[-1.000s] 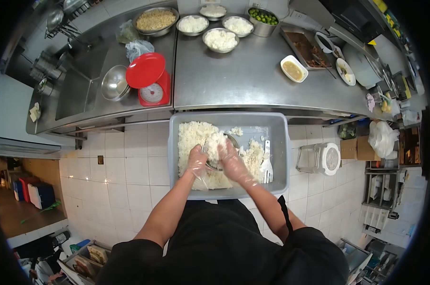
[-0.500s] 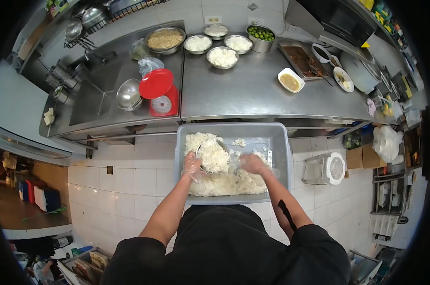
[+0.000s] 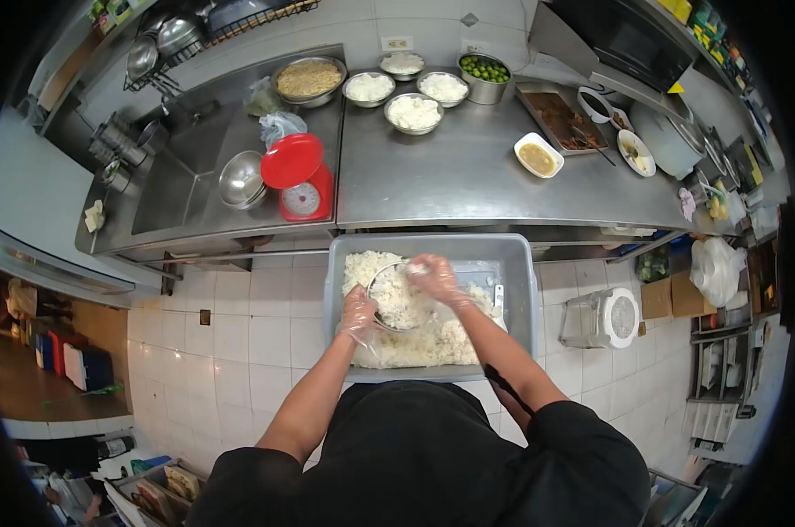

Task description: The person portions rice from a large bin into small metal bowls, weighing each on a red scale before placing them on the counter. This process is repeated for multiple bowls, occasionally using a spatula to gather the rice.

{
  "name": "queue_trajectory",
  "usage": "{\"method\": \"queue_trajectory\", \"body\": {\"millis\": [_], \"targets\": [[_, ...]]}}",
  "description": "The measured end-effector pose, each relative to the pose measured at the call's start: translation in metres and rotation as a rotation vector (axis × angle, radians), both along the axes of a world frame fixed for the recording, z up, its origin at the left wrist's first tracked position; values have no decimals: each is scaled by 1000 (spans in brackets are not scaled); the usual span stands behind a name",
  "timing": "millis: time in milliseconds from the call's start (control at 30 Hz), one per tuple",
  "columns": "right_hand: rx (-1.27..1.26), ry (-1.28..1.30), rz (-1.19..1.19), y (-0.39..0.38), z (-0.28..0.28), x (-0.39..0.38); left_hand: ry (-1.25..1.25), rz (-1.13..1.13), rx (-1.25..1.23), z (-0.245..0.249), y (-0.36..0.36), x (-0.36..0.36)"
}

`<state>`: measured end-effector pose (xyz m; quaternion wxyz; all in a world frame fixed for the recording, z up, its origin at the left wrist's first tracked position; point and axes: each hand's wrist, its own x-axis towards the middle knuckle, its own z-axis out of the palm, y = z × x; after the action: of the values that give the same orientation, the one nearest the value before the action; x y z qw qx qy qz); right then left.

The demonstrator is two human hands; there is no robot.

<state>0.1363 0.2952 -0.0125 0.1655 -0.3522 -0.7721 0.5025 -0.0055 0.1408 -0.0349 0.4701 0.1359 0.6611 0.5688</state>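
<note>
Head camera, looking down: a gloved left hand (image 3: 359,312) grips the near rim of a metal bowl (image 3: 389,299), fingers closed on it, inside a grey tub (image 3: 522,290) of cooked rice (image 3: 415,344). The gloved right hand (image 3: 435,277), fingers curled around a clump of rice, presses at the bowl's far rim.

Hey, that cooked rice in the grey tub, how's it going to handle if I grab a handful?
The rice probably sticks together: it lies in lumpy mounds in the tub, not loose grains. Likely soft and tacky, since a clump sits whole at the right hand. The rice-filled bowl in the left hand may feel heavy.
</note>
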Motion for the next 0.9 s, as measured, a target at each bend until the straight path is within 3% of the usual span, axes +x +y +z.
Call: {"method": "queue_trajectory", "body": {"millis": [33, 133, 200, 233, 300, 367, 433, 500, 533, 667, 733, 833, 900], "targets": [[-81, 59, -71, 8, 2, 13, 0, 10, -1, 2, -4, -1], [-12, -16, -120, 11, 5, 54, -196, 140, 2, 16, -15, -3], [227, -519, 417, 10, -10, 76, -284, 241, 15, 13, -28, -5], [223, -521, 421, -4, -17, 80, -286, 244, 11, 10, -34, -6], [276, -127, 113, -33, -13, 76, -340, 250, 53, 2, -36, -7], [227, -166, 156, -52, 10, 54, -344, 209, 77, 1, -34, -2], [727, -291, 107, -69, 13, 28, -339, 161, 110, 7, -24, 7], [760, -284, 86, -71, 7, 7, -223, 79, 34, 23, -13, 25], [788, -277, 76, -70, 3, 0, -290, 114, 69, 29, -10, 26], [828, -256, 215, -55, 40, -16, -321, 106, 140, 58, -6, 13], [803, -111, 198, -51, 55, -25, -324, 95, 157, 60, -4, 13], [869, -189, 394, -50, 56, -42, -351, 184, 250, 51, 0, 3], [866, -86, 420, -44, 61, -48, -319, 170, 231, 76, -6, -5]]}}
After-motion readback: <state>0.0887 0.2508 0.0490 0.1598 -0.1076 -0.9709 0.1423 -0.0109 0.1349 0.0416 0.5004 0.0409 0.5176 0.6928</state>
